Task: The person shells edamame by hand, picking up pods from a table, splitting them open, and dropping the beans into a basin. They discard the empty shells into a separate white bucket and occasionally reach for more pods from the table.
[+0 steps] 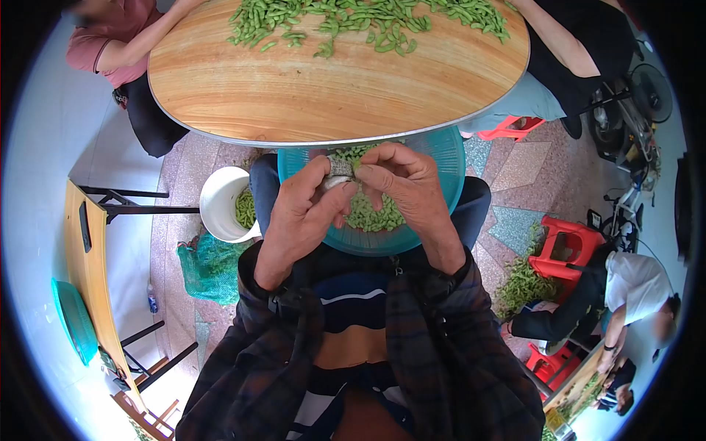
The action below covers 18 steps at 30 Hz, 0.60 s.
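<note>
Over a teal basin held between the knees, my two hands meet nearly fingertip to fingertip. My left hand has its fingers curled, with a grey wrap and something whitish at the fingers; what it grips, if anything, is hidden. My right hand pinches with thumb and forefinger at a small green piece, probably part of a pod. Shelled green beans lie in the basin below. Green pods are spread along the far side of the wooden table.
A white bucket with green scraps stands left, beside a green mesh bag. Two people sit at the table's far corners. Red stools, a pod pile and a person in white are at right.
</note>
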Each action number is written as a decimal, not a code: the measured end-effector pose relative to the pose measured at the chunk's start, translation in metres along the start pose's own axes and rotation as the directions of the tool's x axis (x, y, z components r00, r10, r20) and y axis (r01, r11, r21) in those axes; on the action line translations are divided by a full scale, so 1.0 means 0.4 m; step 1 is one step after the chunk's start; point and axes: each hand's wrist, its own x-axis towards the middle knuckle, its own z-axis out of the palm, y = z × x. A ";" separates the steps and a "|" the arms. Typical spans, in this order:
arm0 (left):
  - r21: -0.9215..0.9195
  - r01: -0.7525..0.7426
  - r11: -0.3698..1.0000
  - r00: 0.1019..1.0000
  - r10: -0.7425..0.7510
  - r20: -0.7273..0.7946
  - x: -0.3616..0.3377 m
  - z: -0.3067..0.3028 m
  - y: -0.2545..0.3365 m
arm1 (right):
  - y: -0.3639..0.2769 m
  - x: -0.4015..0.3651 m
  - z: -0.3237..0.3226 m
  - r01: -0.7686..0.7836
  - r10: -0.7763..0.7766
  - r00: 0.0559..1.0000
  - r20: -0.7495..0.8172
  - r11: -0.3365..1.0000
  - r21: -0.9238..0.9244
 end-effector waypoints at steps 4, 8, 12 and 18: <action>0.019 -0.007 1.000 1.000 0.007 0.018 0.003 0.002 0.007 | 0.000 0.002 -0.008 -0.034 0.034 0.999 0.018 0.999 0.000; -0.061 -0.008 0.998 0.999 0.011 0.048 0.004 0.000 -0.008 | -0.007 0.003 -0.013 -0.071 0.066 0.995 0.077 0.996 0.056; -0.223 0.054 0.973 0.995 -0.035 0.091 0.003 -0.002 -0.018 | 0.010 0.005 -0.027 -0.095 0.084 0.989 0.122 0.992 0.085; -0.327 0.138 0.935 0.987 -0.102 0.126 0.002 -0.003 -0.012 | 0.014 0.004 -0.030 -0.078 0.049 0.980 0.194 0.986 0.145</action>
